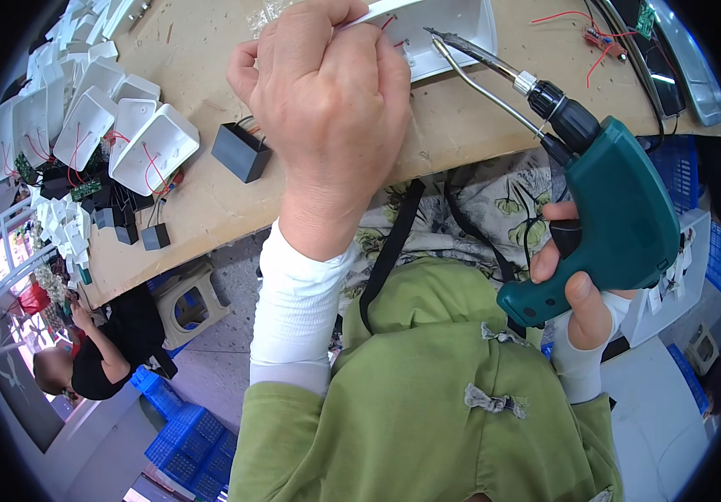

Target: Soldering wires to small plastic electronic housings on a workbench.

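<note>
My right hand (588,308) is wrapped round the handle of a dark green soldering gun (628,209). Its dark tip and a thin bent metal tube beside it point up and left, to the near edge of a white plastic housing (476,29). My left hand (335,92) grips that housing at its left end, on the table, with the fingertips partly hidden. Short red wires show inside the shell. A black box-shaped part (241,152) with thin leads lies on the table, left of my left wrist.
Many white housings (155,151) with red wires and green boards are heaped at the left. A small part with red wires (605,42) lies far right, near a clear tray (699,75). Blue crates (193,448) stand on the floor. Another person (113,343) works at lower left.
</note>
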{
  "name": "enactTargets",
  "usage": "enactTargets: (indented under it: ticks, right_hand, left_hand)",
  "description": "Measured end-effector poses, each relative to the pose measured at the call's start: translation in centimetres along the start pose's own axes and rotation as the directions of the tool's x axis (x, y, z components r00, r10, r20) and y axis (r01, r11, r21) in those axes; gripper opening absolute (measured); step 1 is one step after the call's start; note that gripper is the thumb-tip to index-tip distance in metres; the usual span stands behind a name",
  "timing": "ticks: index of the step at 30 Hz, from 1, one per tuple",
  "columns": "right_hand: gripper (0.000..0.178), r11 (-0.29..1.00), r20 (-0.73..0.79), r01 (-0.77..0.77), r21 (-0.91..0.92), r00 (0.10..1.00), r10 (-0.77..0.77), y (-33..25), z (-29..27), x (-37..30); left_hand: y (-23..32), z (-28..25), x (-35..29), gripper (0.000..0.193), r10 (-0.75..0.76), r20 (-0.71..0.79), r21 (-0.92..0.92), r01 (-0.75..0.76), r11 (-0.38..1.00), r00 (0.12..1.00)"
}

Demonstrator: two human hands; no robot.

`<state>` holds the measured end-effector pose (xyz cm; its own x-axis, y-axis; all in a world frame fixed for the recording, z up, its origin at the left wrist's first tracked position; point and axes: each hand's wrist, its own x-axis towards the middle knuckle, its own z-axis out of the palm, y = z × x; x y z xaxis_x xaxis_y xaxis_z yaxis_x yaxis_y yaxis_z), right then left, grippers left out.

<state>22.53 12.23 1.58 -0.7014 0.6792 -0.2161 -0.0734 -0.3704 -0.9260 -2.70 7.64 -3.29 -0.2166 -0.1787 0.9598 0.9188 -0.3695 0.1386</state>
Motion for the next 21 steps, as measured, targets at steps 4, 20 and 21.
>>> enactTargets:
  ticks: [4, 20, 21]
  right_hand:
    - [0.072, 1.000, 0.018, -0.012, -0.012, 1.000, 0.012, 0.0, -0.2, 0.2]
    - [0.071, 1.000, 0.081, 0.029, 0.003, 0.996, -0.029, 0.1, 0.1, 1.2]
    - [0.071, 1.000, 0.081, 0.028, 0.002, 0.996, -0.029, 0.1, 0.1, 1.2]
  left_hand:
    - [4.3, -2.4, 3.3, 0.005, -0.395, 0.578, 0.717, -0.214, 0.663, 0.714]
    - [4.4, -2.3, 3.4, 0.005, -0.406, 0.578, 0.720, -0.207, 0.663, 0.707]
    - [4.4, -2.3, 3.4, 0.005, -0.408, 0.579, 0.720, -0.208, 0.662, 0.706]
